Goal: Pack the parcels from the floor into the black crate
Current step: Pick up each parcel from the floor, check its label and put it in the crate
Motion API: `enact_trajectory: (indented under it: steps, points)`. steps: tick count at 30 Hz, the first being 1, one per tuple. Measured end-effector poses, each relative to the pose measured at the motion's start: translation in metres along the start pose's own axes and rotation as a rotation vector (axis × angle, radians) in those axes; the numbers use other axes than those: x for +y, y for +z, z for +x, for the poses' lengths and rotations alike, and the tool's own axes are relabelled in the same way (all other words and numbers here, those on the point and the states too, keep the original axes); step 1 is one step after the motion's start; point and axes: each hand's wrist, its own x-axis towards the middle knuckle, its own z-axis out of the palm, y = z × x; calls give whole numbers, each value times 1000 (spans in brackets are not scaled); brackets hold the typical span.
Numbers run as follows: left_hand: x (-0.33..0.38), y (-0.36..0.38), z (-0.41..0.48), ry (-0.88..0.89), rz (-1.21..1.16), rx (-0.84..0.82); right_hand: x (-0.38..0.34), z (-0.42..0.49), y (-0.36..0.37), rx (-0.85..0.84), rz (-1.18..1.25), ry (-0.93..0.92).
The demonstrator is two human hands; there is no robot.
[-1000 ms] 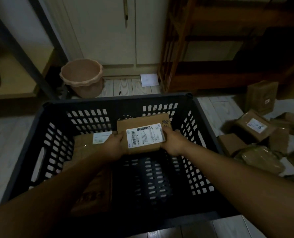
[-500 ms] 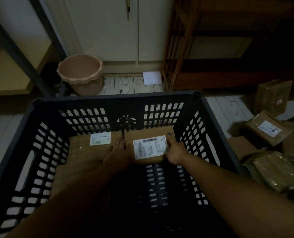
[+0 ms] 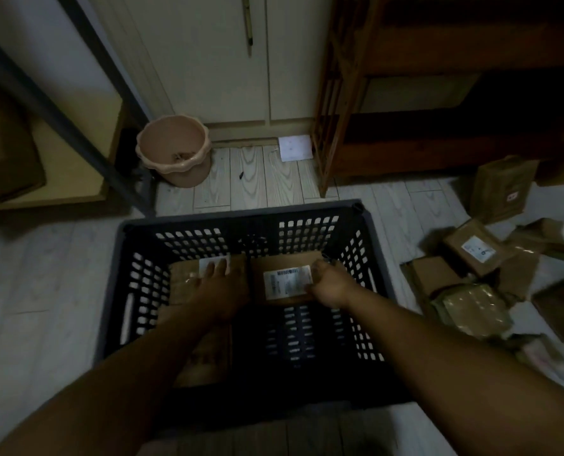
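Two brown parcels lie flat, side by side, at the far end of the black slatted plastic crate (image 3: 241,214). The person's right hand (image 3: 328,286) curls round the right edge of the brown cardboard parcel with the white barcode label (image 3: 285,284), which sits low in the crate close to its far wall. The left hand (image 3: 219,284) rests spread, fingers straight, on the neighbouring brown taped parcel (image 3: 182,284). The loose heap of brown parcels on the pale floor (image 3: 471,255) lies to the right, beyond the crate's right wall. I'd judge the right hand much the nearer for the next pick: let go, then swing outward.
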Motion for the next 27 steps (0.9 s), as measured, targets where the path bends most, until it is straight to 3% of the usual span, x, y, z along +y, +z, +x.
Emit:
enact_trajectory:
  steps: [6, 11, 16, 21, 27]
  points:
    - [17, -134, -195, 0, -95, 5, -64, -197, -114, -8, -13, -89]
    - [35, -225, -350, 65, -128, 103, -117, -365, -200, 50, -42, -221]
    - [66, -275, -444, 26, -268, 274, -142, -476, -243, 176, -55, -309]
    - [103, -304, -513, 138, -384, 398, -129, -574, -258, 367, -54, -275]
    - [180, -316, -595, 326, -349, 401, -60, -683, -284, 522, 33, -147]
